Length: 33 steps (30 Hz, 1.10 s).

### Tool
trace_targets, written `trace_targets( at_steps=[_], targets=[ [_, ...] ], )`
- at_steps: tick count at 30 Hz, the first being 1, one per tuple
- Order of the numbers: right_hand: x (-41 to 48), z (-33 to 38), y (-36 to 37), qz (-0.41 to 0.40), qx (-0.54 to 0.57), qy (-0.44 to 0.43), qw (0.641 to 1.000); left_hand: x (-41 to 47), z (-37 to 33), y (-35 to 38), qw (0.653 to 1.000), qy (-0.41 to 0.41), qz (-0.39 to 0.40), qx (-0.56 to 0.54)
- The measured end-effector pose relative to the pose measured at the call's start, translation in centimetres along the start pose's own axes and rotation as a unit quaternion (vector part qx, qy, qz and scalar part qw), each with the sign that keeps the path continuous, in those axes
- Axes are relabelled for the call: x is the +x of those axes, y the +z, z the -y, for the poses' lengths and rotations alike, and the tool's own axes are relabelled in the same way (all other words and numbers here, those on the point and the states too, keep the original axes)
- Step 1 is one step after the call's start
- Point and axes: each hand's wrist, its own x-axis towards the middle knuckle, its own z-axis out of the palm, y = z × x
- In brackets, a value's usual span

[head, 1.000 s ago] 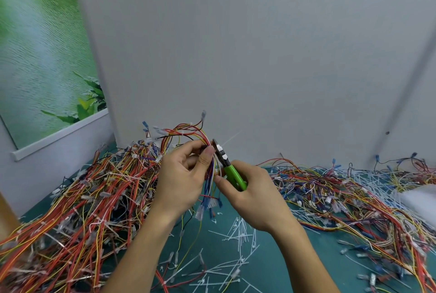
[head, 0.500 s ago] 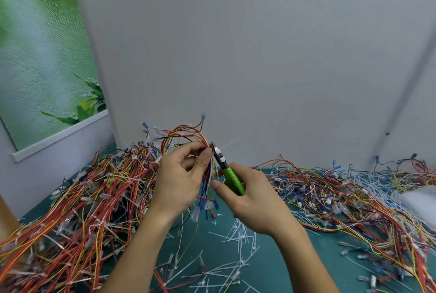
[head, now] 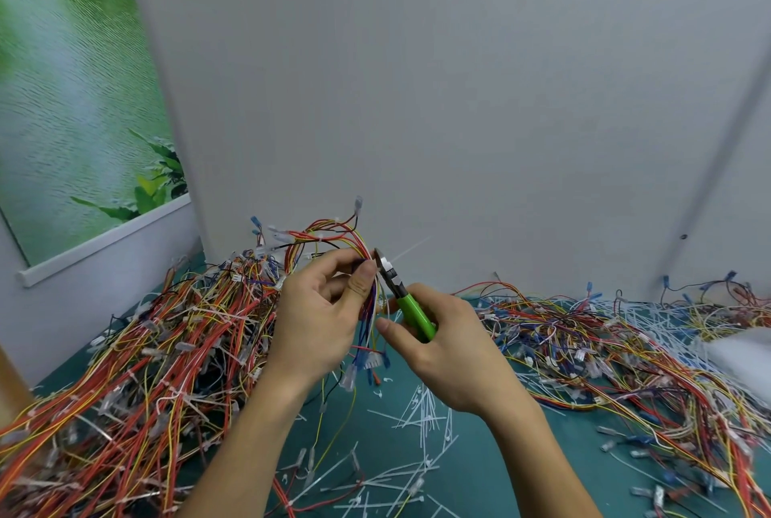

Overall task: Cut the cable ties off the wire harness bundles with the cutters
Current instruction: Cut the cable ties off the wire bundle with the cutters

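All fingers (head: 361,284) curled round bundle (head: 333,233), cutters (head: 414,311).

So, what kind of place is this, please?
Probably a workbench for wire harness rework, though I cannot be sure. Heaps of coloured wire harnesses cover the green table, cut cable ties litter it, and the right hand holds green-handled cutters at a bundle in the left hand.

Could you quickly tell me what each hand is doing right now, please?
Left hand: holding a wire bundle.
Right hand: holding the green cutters.
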Motion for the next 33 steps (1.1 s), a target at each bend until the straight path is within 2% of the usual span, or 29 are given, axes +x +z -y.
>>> trace_targets(
  at_steps=[16, 33],
  targets=[
    [-0.1, 0.1, 0.1, 0.016, 0.020, -0.023, 0.999, 0.1, -0.5, -0.2, 1.000, 0.020, -0.002, -0.014],
    [-0.4, 0.2, -1.0, 0.096, -0.005, -0.029, 0.995, -0.2, -0.3, 0.1, 1.000, 0.015, 0.000, 0.003]
  ],
)
